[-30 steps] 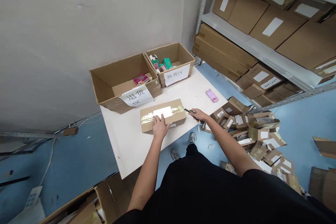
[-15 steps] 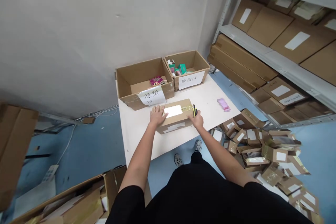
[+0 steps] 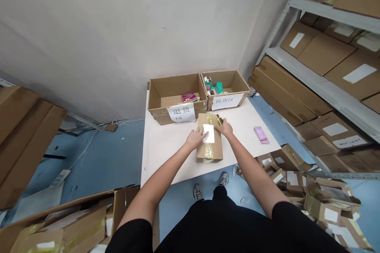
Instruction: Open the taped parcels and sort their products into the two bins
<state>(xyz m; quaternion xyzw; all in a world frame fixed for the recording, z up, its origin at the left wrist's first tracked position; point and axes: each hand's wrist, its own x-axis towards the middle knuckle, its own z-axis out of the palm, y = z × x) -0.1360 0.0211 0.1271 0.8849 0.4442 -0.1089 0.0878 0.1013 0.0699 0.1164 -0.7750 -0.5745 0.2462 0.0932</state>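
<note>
A taped cardboard carton (image 3: 217, 149) lies on the white table (image 3: 168, 154), its long side running away from me. Shiny yellowish tape runs along its top, and a white label covers the middle. My left hand (image 3: 196, 138) rests on the carton's left edge, fingers spread toward the label. Held in my right hand (image 3: 226, 129) is a yellow and black box cutter (image 3: 220, 120), pointing up and away by the carton's far right edge. The blade's exact position is too small to tell.
Behind the carton stand two open bins with paper signs: a left bin (image 3: 157, 114) holding a magenta box (image 3: 189, 97), and a right bin (image 3: 244, 91) with small green boxes. A blurred pink item (image 3: 261, 135) lies at right. Opened cartons (image 3: 314, 205) crowd the floor beside a shelf (image 3: 311, 75).
The carton has been turned from lying crosswise to lengthwise before me. Both hands moved with it, and the box cutter stays in my right hand. The view has shifted somewhat.
</note>
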